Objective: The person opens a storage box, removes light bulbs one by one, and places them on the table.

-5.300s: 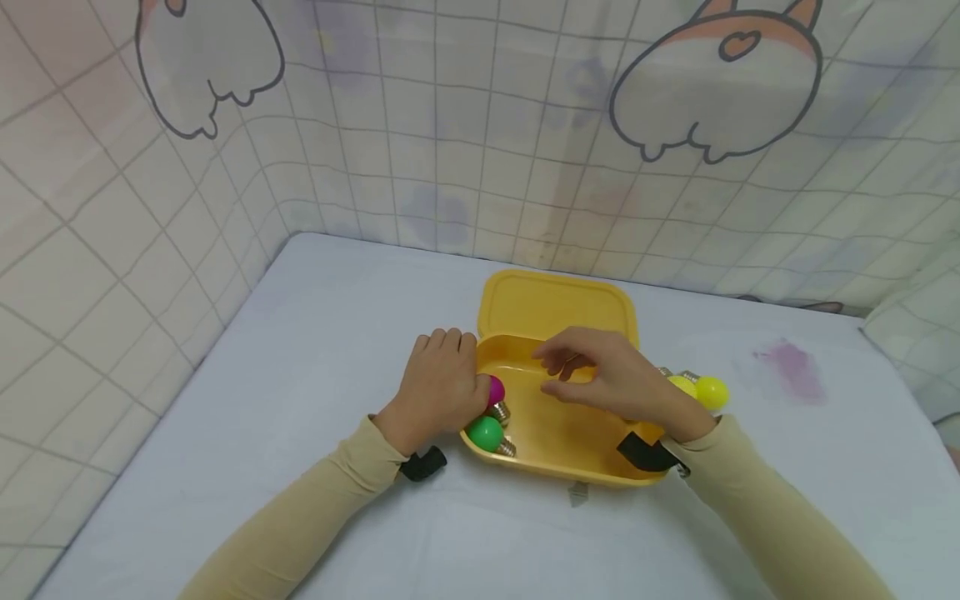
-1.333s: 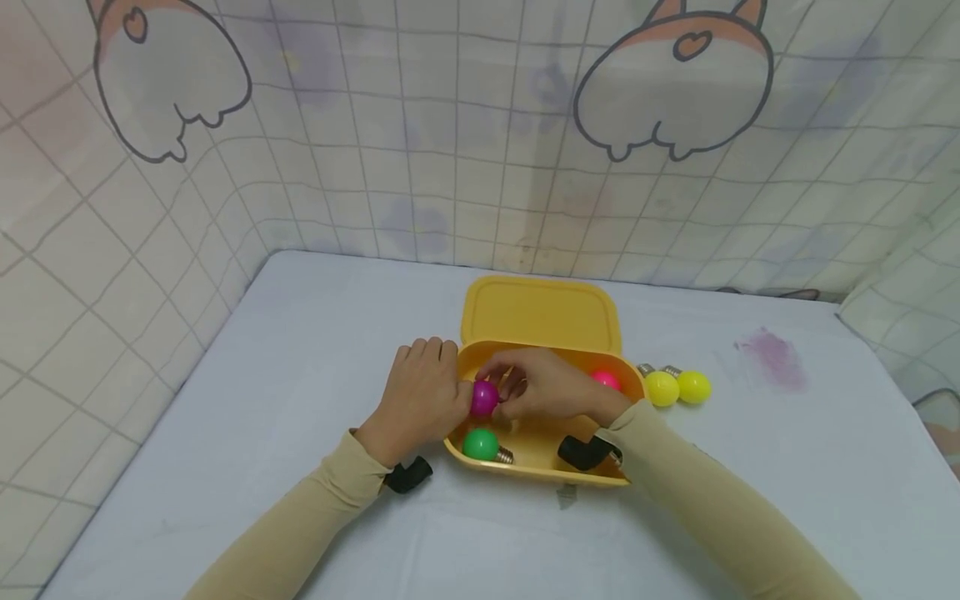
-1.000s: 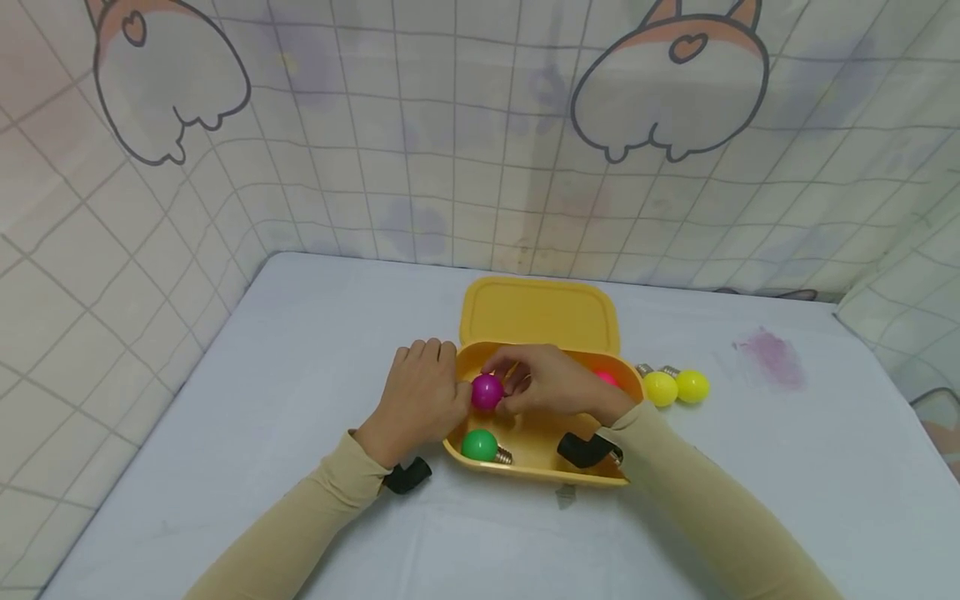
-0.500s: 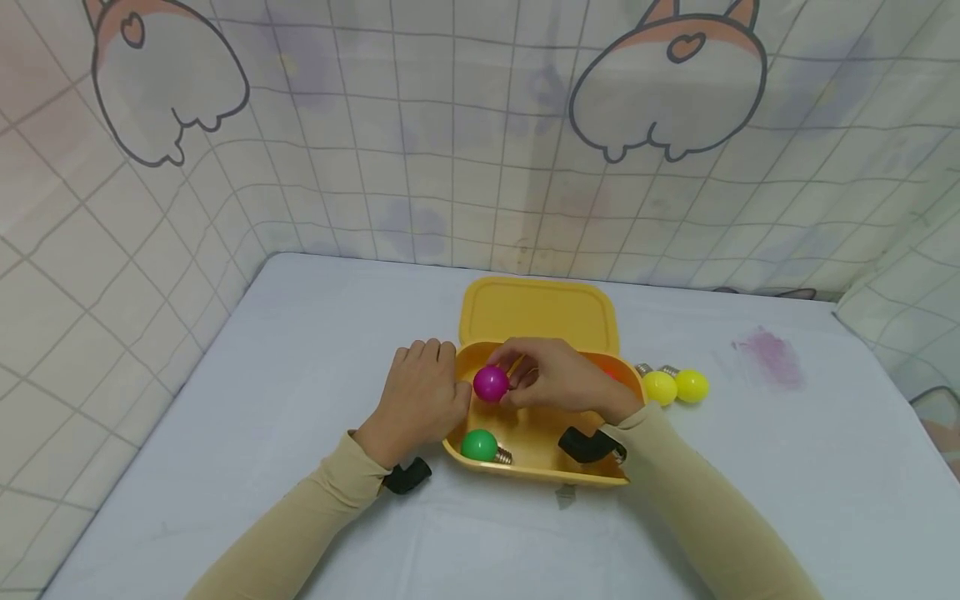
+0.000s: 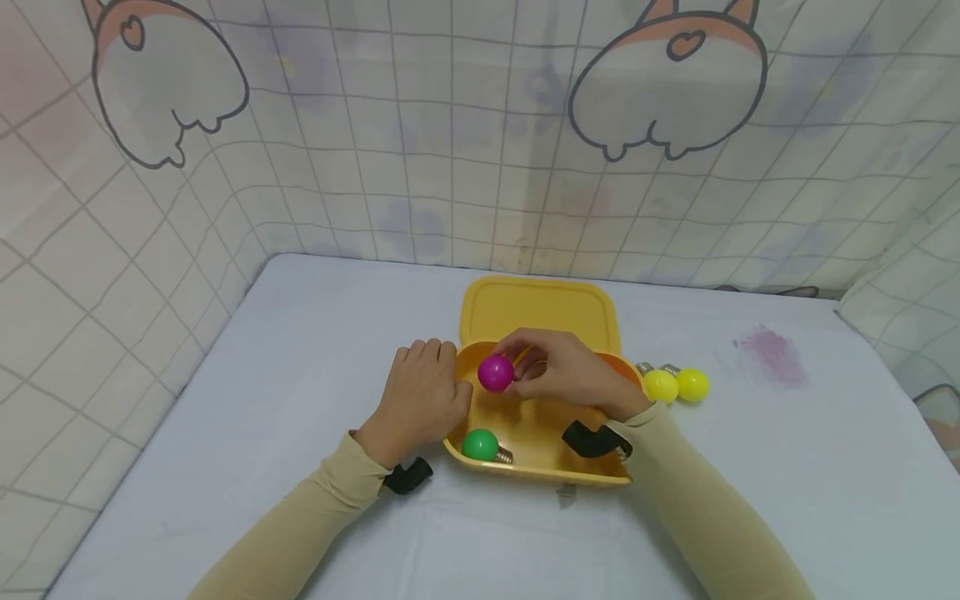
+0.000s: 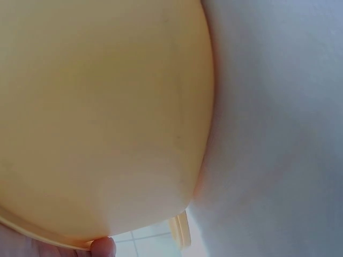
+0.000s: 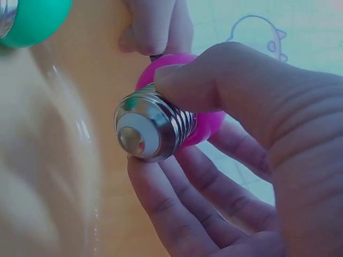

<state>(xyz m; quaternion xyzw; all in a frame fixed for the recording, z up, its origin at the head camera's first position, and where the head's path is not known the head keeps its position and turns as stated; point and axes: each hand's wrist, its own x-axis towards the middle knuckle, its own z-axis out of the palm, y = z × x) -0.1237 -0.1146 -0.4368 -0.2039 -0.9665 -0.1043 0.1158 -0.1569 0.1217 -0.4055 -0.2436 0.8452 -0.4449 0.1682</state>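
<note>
My left hand grips the left rim of the yellow box. In the box's near left corner lies a green bulb, its base pointing right. Over the box's left part is the purple bulb (metal base turned toward my wrist), pinched between the thumb and fingers of my right hand. The lid lies behind the box. Farther right, two yellow bulbs rest side by side on the table.

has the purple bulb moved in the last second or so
Yes: held in the right hand, the purple bulb has shifted toward the yellow lid and away from the left hand, judged against the yellow box.
</note>
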